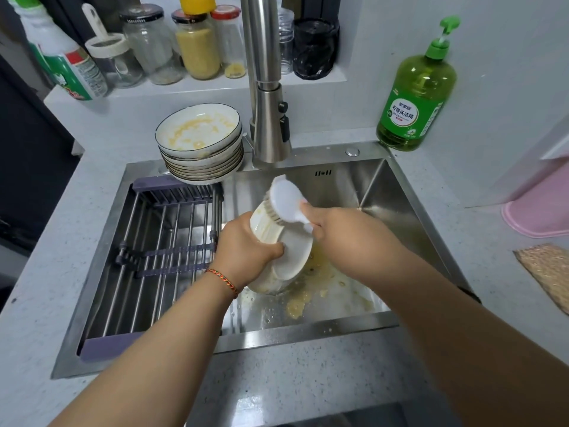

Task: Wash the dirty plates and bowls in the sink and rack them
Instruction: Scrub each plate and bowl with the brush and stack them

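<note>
— Why am I tipping the bowl [278, 251] over the sink [372, 192]?

— So the yellow mess drips down. My left hand [246, 245] grips its rim; my right hand [332, 224] holds the scrub brush [284, 200] against it.

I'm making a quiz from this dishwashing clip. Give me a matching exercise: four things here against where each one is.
Things:
1. scrub brush
2. stack of dirty plates
3. soap bottle
4. drying rack

Places:
A. counter right of the faucet
B. sink's back left corner
C. across the sink's left half
D. in the right hand

Pairs: 1-D, 2-B, 3-A, 4-C
</note>
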